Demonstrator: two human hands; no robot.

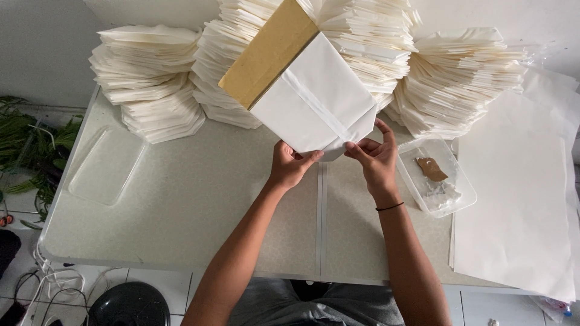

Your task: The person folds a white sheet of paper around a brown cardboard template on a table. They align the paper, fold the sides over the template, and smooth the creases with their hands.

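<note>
A brown cardboard block [266,51] stands tilted above the table, its near end wrapped in white paper [311,99] shaped like a bag. My left hand [289,166] pinches the folded lower edge of the paper from the left. Opposite it, my right hand [376,158] holds the same fold, fingers curled on the paper's corner; a black band circles that wrist. Both hands keep the wrapped block lifted off the grey table [199,199].
Tall stacks of folded white paper bags [151,84] line the back of the table. A clear plastic lid [106,166] lies at left. A clear tray [438,178] with a brown scrap sits at right, beside large white sheets [513,199]. Green leaves [27,148] lie on the floor.
</note>
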